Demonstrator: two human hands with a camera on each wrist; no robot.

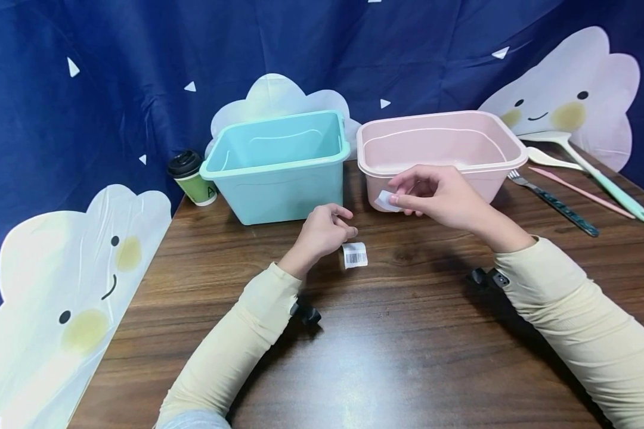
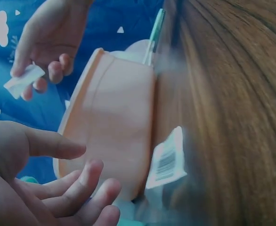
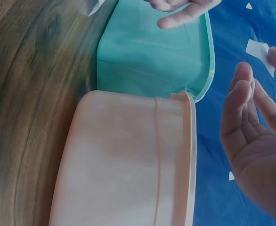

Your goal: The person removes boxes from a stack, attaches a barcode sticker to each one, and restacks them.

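Observation:
My right hand (image 1: pixel 440 193) pinches a small white paper label (image 1: pixel 387 201) between thumb and fingers, in front of the pink bin (image 1: pixel 429 186). The left wrist view shows the same label (image 2: pixel 25 81) hanging from those fingertips, its face blank there. On the wooden table lies a white barcode label (image 1: pixel 355 255), slightly curled at an edge. Just beside it hovers my left hand (image 1: pixel 326 229), fingers loosely bent with nothing in them. Behind that hand stands the turquoise bin (image 1: pixel 290 193).
A green paper cup (image 1: pixel 197 187) with a black lid stands left of the turquoise bin. To the right of the pink bin lie a fork (image 1: pixel 558 205), a pink stick-like utensil (image 1: pixel 582 192), a white spoon (image 1: pixel 553 159) and a long green-handled utensil (image 1: pixel 612 185).

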